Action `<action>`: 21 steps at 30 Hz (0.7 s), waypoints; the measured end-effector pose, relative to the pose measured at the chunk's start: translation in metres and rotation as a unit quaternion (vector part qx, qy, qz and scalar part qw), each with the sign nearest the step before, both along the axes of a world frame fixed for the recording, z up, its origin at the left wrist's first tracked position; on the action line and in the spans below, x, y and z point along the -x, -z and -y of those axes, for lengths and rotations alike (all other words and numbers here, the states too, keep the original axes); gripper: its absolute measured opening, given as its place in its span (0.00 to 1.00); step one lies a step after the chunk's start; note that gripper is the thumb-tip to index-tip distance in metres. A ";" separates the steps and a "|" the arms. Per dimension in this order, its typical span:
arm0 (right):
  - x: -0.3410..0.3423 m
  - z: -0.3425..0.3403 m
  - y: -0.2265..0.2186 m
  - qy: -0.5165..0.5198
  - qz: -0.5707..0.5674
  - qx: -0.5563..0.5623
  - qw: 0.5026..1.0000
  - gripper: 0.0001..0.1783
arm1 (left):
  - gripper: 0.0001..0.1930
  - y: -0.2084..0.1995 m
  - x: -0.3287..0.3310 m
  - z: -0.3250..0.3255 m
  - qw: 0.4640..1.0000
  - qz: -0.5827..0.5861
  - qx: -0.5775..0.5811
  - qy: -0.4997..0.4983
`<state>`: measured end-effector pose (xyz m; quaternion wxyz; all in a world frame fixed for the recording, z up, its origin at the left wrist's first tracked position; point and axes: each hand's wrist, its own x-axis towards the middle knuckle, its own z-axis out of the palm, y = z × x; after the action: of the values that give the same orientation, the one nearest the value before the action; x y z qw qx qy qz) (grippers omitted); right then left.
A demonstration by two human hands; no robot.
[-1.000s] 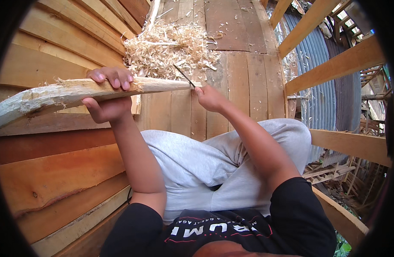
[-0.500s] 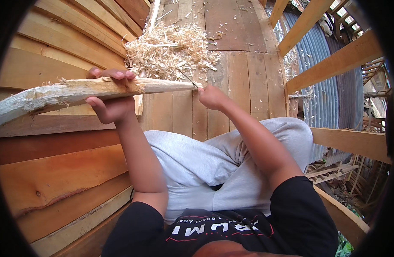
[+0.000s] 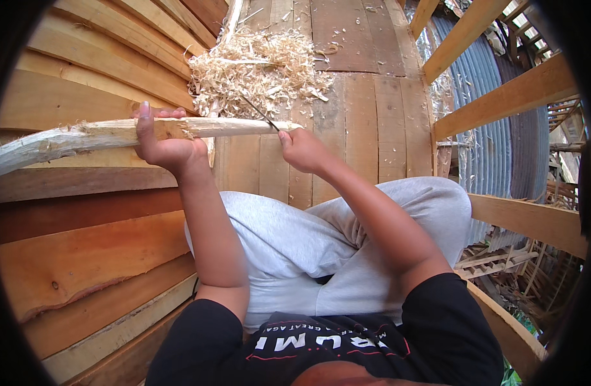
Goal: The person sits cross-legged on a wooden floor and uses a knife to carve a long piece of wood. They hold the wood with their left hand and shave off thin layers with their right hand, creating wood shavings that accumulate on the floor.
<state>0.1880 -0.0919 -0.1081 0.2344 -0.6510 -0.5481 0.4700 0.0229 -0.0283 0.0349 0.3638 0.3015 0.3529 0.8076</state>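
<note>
A long pale wooden pole with rough, stringy patches lies crosswise in front of me. It bends at its left part and tapers toward the right. My left hand cradles it from below, the thumb up on the near side and the fingers on the far side. At the tapered end, my right hand is closed round the handle of a thin dark knife. Its blade slants across the pole there, pointing away to the far left. The handle is mostly hidden inside my fist.
Curly wood shavings are heaped on the plank floor beyond the pole. Stacked boards line my left side. A wooden railing runs along the right, with corrugated metal sheets outside it. My crossed legs fill the near middle.
My right hand and the knife have moved left along the pole. The pole's left end has swung away from me, and my left thumb has lifted up beside the wood.
</note>
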 end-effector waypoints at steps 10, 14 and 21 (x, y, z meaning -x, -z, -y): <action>-0.012 0.000 0.027 0.031 0.042 -0.004 0.999 0.27 | 0.10 -0.003 -0.011 0.008 1.000 0.004 -0.003 0.018; -0.009 -0.006 0.022 0.048 0.047 0.051 0.996 0.27 | 0.12 -0.002 -0.003 0.006 0.999 -0.023 -0.005 0.040; 0.010 0.003 -0.018 0.005 -0.006 -0.020 1.000 0.28 | 0.11 0.002 -0.001 0.003 0.999 -0.004 -0.022 0.026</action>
<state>0.1781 -0.0951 -0.0897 0.2532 -0.6463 -0.5525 0.4614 0.0237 -0.0309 0.0330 0.3765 0.3221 0.3287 0.8040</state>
